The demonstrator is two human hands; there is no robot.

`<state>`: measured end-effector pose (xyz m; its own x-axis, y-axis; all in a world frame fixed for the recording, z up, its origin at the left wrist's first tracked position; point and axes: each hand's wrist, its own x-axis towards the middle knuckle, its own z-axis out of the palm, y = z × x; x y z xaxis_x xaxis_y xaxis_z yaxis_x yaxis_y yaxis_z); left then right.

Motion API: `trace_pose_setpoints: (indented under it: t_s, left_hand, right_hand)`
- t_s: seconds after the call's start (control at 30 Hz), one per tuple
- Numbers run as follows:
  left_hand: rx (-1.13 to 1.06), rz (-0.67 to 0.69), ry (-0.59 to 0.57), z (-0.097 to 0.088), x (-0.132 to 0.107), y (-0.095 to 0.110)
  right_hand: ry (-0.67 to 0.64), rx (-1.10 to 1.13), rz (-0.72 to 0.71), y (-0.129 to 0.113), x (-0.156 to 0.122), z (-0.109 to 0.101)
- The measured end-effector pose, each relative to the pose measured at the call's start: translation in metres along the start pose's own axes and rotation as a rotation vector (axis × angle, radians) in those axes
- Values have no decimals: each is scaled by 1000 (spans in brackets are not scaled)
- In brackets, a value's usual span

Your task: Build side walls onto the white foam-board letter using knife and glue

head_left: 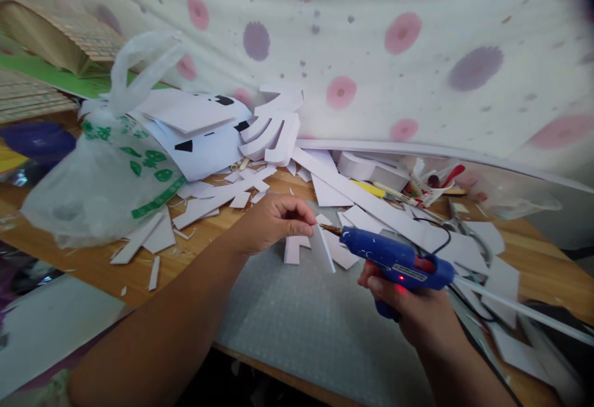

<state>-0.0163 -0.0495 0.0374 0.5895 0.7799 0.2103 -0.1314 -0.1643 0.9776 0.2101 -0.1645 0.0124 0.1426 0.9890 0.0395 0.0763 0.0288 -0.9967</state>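
Note:
My left hand (278,224) pinches the top of a small white foam board strip (322,251), which hangs down edge-on above the cutting mat. In my right hand (403,302) is a blue hot glue gun (394,255), its small red light lit. Its brass nozzle points left and meets, or nearly meets, the strip's upper edge near my left fingertips; I cannot tell whether they touch. A long translucent glue stick (524,308) sticks out of the gun's back. Behind the strip, other white board pieces (292,251) rest on the grey gridded cutting mat (297,320).
Left stands a plastic bag (102,178) with green print. White cut-outs (273,132) and offcuts (227,197) cover the wooden table's back. A cup (427,184) holding a red-handled tool, scissors (471,234) and a black cable (440,224) lie right. A flowered curtain (366,73) hangs behind.

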Motion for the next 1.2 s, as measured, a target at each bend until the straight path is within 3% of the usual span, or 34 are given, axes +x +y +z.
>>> trace_pose_setpoints:
  t_s: [0.73,1.2]
  left_hand:
    - [34,47,55,-6,3,1]
    - [21,77,121,-13,2,0]
  right_hand:
    - [2,-15,34,2,-2,-2]
    - [-81,-45,-5,3,-2,-4]
